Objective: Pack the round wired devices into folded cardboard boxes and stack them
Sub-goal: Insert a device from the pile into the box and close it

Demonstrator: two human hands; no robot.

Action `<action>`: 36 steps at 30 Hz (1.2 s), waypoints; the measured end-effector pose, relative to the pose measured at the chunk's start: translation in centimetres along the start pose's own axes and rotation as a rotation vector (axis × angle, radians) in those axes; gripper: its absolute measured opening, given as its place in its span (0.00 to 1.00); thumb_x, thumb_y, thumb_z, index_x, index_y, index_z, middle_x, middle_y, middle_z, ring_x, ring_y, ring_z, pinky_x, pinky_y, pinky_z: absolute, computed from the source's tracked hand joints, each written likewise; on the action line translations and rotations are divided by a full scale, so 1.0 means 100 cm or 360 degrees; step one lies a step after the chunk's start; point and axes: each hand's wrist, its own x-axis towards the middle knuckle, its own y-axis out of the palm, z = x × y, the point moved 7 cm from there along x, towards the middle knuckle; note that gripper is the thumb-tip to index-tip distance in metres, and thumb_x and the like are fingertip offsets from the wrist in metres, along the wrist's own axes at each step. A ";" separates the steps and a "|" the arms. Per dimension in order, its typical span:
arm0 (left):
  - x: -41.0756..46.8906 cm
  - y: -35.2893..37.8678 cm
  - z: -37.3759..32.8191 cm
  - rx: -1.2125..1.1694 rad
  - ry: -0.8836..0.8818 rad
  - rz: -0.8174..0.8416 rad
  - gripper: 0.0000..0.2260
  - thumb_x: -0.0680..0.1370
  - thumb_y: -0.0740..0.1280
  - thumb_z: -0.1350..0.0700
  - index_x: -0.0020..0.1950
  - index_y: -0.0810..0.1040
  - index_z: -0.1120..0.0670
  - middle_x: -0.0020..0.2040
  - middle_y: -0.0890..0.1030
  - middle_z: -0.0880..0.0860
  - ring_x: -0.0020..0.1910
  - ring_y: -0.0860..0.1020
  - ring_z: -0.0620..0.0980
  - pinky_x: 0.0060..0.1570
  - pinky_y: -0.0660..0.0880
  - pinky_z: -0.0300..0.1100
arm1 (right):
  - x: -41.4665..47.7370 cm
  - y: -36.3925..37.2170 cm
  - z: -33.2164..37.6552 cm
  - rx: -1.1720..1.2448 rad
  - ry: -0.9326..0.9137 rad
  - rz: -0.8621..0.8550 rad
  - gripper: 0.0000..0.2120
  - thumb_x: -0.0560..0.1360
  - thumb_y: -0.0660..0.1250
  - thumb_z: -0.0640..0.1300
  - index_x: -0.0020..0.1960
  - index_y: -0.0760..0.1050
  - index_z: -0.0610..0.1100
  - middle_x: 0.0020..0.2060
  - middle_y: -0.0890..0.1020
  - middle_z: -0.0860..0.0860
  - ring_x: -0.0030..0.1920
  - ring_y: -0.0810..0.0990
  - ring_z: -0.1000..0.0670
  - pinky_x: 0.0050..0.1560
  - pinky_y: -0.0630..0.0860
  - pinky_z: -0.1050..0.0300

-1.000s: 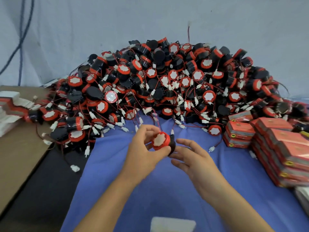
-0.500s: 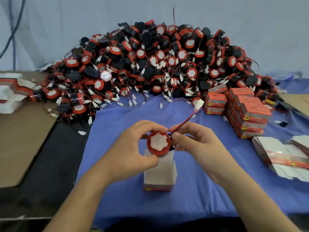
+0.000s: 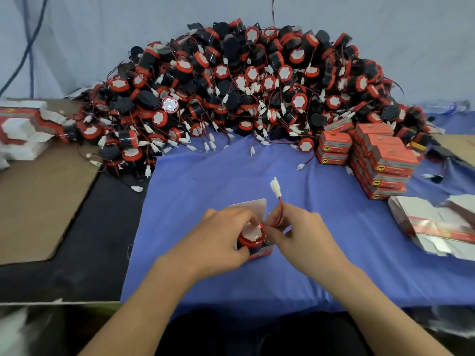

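Along the far side of the blue cloth (image 3: 205, 181), a big heap of round wired devices (image 3: 244, 86), red-rimmed and black, is piled against a pale wall, its white plugs trailing onto the cloth. On the left lies a brown cardboard sheet (image 3: 38, 201), with flat unfolded cartons (image 3: 23, 129) at its far end. On the right of the cloth, closed red boxes (image 3: 380, 160) stand stacked in rows, touching the heap's edge, and more flat cartons lie just nearer. Near the front middle of the cloth, the left hand (image 3: 218, 240) curls round one device (image 3: 250, 237), which sits in the mouth of an open box (image 3: 254, 205) standing upright on the cloth, white flap raised behind. The right hand (image 3: 305, 232), just beside the device, pinches its red wire (image 3: 279, 209), which rises from the fingers to a white connector (image 3: 275, 187) held in the air above the box
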 end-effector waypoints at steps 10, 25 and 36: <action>-0.001 0.017 0.004 0.0262 -0.0019 -0.0162 0.20 0.80 0.60 0.58 0.71 0.74 0.45 0.65 0.74 0.43 0.58 0.75 0.50 0.54 0.75 0.48 | 0.009 0.001 0.000 -0.0145 0.0038 0.0116 0.05 0.79 0.69 0.48 0.45 0.81 0.52 0.40 0.84 0.56 0.45 0.82 0.54 0.50 0.80 0.50; -0.003 0.040 0.003 0.0351 -0.0051 -0.0286 0.05 0.79 0.62 0.51 0.50 0.78 0.48 0.54 0.79 0.42 0.61 0.71 0.50 0.51 0.69 0.44 | 0.023 -0.002 0.001 -0.0132 0.0056 0.0100 0.06 0.76 0.72 0.44 0.41 0.78 0.49 0.37 0.82 0.53 0.39 0.81 0.50 0.44 0.79 0.53; -0.015 0.044 0.000 0.0540 0.0084 -0.0556 0.20 0.70 0.79 0.62 0.60 0.84 0.52 0.62 0.83 0.48 0.65 0.77 0.60 0.57 0.75 0.51 | 0.041 0.019 0.032 -0.0866 -0.0435 0.0213 0.12 0.75 0.65 0.36 0.53 0.83 0.46 0.47 0.81 0.49 0.48 0.78 0.44 0.46 0.75 0.48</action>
